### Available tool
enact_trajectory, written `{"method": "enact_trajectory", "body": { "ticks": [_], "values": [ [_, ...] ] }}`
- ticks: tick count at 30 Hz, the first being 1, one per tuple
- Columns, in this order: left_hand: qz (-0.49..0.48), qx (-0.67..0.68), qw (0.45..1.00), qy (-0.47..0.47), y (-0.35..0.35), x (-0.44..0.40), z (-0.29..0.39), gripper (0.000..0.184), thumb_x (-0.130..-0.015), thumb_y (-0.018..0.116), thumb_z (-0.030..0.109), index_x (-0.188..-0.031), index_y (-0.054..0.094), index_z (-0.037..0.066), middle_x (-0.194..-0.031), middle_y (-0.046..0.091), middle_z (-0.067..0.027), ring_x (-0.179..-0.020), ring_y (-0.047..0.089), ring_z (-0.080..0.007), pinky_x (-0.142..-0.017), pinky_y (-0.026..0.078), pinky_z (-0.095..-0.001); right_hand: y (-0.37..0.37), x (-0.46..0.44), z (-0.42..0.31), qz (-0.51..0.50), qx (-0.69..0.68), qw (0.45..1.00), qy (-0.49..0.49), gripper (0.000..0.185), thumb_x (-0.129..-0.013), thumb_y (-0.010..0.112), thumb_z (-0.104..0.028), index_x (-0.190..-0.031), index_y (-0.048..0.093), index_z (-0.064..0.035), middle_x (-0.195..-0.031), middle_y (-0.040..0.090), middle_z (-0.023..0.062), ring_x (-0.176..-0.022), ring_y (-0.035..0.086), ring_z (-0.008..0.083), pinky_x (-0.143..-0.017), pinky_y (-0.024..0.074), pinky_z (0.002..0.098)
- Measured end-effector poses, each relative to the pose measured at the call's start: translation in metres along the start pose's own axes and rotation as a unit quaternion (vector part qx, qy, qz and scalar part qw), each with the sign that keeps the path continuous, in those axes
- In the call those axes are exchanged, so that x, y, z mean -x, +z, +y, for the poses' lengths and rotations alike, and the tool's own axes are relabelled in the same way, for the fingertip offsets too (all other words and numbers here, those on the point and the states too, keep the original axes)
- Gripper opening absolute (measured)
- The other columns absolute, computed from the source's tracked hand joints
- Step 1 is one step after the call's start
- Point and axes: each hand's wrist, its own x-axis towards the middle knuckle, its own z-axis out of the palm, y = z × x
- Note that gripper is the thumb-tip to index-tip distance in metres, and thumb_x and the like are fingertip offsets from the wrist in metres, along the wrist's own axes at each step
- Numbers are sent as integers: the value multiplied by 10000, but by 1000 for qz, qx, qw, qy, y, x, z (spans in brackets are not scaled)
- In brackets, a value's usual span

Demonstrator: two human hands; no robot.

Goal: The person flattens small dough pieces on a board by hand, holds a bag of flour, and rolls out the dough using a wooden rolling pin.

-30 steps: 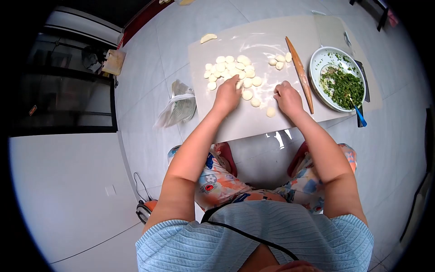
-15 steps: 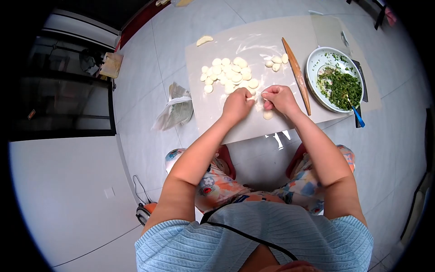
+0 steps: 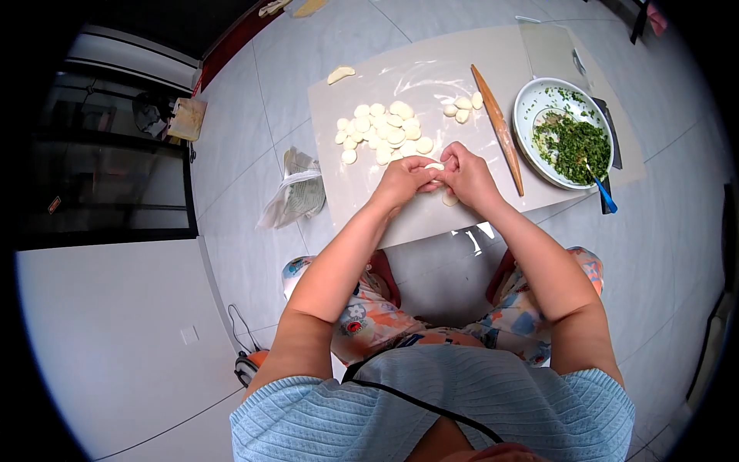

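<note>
Dough piece (image 3: 435, 166) partly hidden between hands (image 3: 405, 180) (image 3: 468, 179)

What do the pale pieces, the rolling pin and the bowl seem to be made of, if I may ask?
Pale pieces: most likely dough, matte, judging by their creamy colour and uneven rounded shapes.
Rolling pin: probably wood, with a smooth finish; its brown tone suggests so.
Bowl: white, smooth and seemingly glossy; ceramic, enamelled metal or plastic, the look leaves it open.
</note>
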Motion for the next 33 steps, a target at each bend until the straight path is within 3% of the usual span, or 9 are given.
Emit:
{"method": "enact_trajectory", "body": {
  "ticks": [5,8,11,19,23,27,28,30,33],
  "values": [
    [65,42,997,16,-4,1,8,358,-930,640,7,-1280,591,-51,-1002,708,-133,-824,696,-160,-729,586,-234,-4,-5,7,-76,-111,991,-4,351,-923,716,-121,-1217,551,-22,-893,627,52,-735,636,102,-612,515,245],
    [146,-44,968,198,21,9,10,399,-901,651,-1,-1294,598,-43,-1009,718,-123,-790,670,-148,-702,545,-248,3,-6,5,-86,-511,839,164,551,-1027,540,-434,-1313,480,32,-1198,587,127,-1079,601,212,-940,510,320],
    [212,-396,801,396,44,12,-14,328,-870,702,66,-1197,695,50,-1155,681,-185,-1037,662,-311,-885,525,-390,18,-8,9,-111,-664,720,166,457,-1058,489,-354,-1311,469,26,-1221,567,155,-1130,585,241,-977,501,370],
    [141,-302,886,323,26,-1,13,474,-928,627,207,-1344,560,-10,-1360,578,-221,-1370,447,-371,-1167,239,-515,29,-7,6,-90,-645,755,75,402,-1039,455,-150,-1391,421,41,-1351,517,196,-1250,535,278,-1090,427,398],
    [186,-590,672,408,32,-6,17,566,-956,508,247,-1427,441,-60,-1516,425,-229,-1478,300,-355,-1194,176,-520,21,6,-24,-173,-714,666,131,539,-1058,403,-279,-1513,317,-4,-1547,383,169,-1436,367,257,-1198,269,452],
    [109,-543,688,468,69,22,18,811,-852,624,261,-1524,281,-36,-1613,266,-206,-1514,218,-342,-1200,175,-529,43,-23,24,-307,-754,581,-20,648,-1034,367,-503,-1529,302,-89,-1587,322,139,-1450,339,262,-1175,296,400],
    [89,-513,724,453,74,24,29,800,-864,611,269,-1523,280,-41,-1609,267,-216,-1514,209,-354,-1199,173,-537,38,-10,4,-281,-621,731,6,708,-1023,380,-541,-1551,255,-85,-1595,316,139,-1464,322,253,-1193,261,431],
    [96,-424,799,416,64,10,39,788,-881,591,289,-1521,282,-52,-1607,249,-247,-1512,181,-407,-1193,155,-582,41,9,-27,-139,-652,733,138,787,-1011,364,-608,-1583,183,-99,-1628,260,120,-1481,301,252,-1213,206,437],
    [184,-542,691,441,44,4,32,813,-850,625,256,-1520,284,-52,-1607,238,-256,-1507,169,-435,-1188,141,-608,21,-3,-26,-236,-698,673,61,668,-1046,355,-541,-1604,154,-233,-1639,230,40,-1476,292,210,-1181,300,393]
  ]
}}
